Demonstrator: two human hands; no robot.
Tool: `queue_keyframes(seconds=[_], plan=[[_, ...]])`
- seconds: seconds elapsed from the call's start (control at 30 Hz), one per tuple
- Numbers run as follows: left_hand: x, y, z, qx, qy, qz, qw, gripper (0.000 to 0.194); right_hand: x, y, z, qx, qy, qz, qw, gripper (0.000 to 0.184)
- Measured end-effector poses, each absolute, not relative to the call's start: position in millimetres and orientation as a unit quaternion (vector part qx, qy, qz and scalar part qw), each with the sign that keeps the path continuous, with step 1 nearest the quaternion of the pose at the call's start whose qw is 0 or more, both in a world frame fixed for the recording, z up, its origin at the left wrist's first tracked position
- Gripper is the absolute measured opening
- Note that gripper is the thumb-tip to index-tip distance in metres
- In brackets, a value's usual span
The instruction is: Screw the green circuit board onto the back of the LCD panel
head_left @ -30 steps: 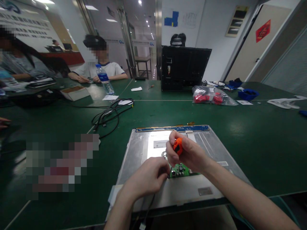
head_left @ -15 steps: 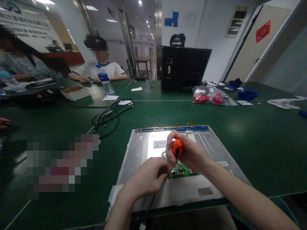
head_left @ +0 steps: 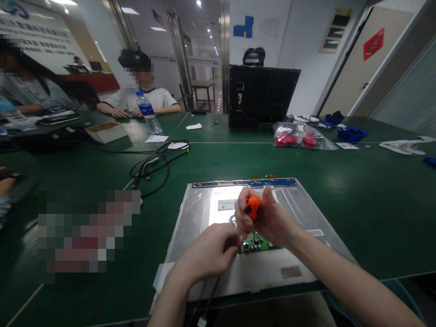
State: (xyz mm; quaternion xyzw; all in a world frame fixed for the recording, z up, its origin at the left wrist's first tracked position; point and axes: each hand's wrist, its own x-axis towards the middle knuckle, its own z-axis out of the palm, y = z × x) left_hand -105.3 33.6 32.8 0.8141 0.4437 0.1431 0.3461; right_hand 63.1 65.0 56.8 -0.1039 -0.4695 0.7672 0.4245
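An orange and black screwdriver handle sits in my right hand, its fingers curled around it and the thumb lifted away. The shaft points down toward a green circuit board; its tip is hidden behind my fingers. At the left edge of the board, my left hand is closed in a pinch, and what lies between its fingertips cannot be made out. Both hands are over a flat metal display panel with a blue strip board along its far edge. A cable with a white plug hangs below my left wrist.
Black cables lie coiled to the left on the green table. Farther back are a water bottle, a box, a black monitor housing and a plastic bag of red items. A person sits across the table.
My right thumb has lifted off the top of the screwdriver, and the handle is tilted slightly differently. My left hand stays in place. A co-worker's hand at the left edge has shifted.
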Motion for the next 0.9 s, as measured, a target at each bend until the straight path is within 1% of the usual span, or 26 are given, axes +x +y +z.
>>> queue_keyframes(seconds=[0.13,0.37,0.43,0.7,0.9], plan=[[-105.2,35.0,33.2,0.813,0.439,0.134,0.357,0.01,64.7,62.9,56.4,-0.115,-0.478,0.76,0.425,0.045],[-105.5,36.0,33.1,0.815,0.432,0.129,0.363,0.011,64.6,62.3,57.3,-0.09,-0.486,0.76,0.422,0.038],[-105.5,35.8,32.9,0.817,0.431,0.13,0.361,0.012,64.2,62.8,57.3,-0.092,-0.486,0.761,0.42,0.039],[-105.5,35.9,31.9,0.809,0.431,0.129,0.378,0.01,62.5,63.6,56.6,-0.107,-0.482,0.764,0.416,0.052],[-106.5,35.4,28.1,0.815,0.428,0.135,0.367,0.012,63.7,63.4,55.6,-0.08,-0.497,0.758,0.414,0.043]])
